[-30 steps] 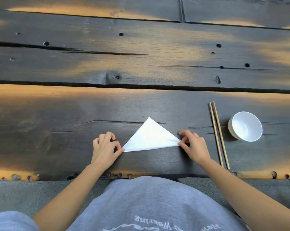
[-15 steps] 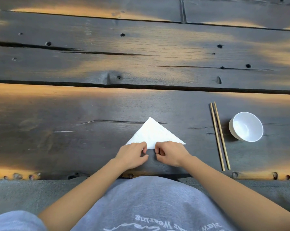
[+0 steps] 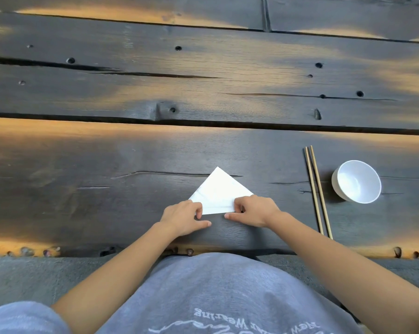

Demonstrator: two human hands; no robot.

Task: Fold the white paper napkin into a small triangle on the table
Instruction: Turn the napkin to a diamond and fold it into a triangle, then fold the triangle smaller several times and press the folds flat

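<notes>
The white paper napkin (image 3: 217, 189) lies folded in a triangle on the dark wooden table (image 3: 107, 189), its tip pointing away from me. My left hand (image 3: 184, 216) rests on the napkin's near left corner with its fingers curled. My right hand (image 3: 252, 212) covers the near right corner, fingertips pinching the paper's lower edge. Both corners are hidden under the hands. A strip of the near edge shows white between the two hands.
A pair of wooden chopsticks (image 3: 317, 191) lies to the right of the napkin, pointing away from me. A white bowl (image 3: 356, 181) sits further right. The table's near edge runs just below my hands, above my grey shirt (image 3: 227, 297).
My hands moved in from the triangle's outer corners to its near edge, then parted slightly. The napkin's near edge now shows between them.
</notes>
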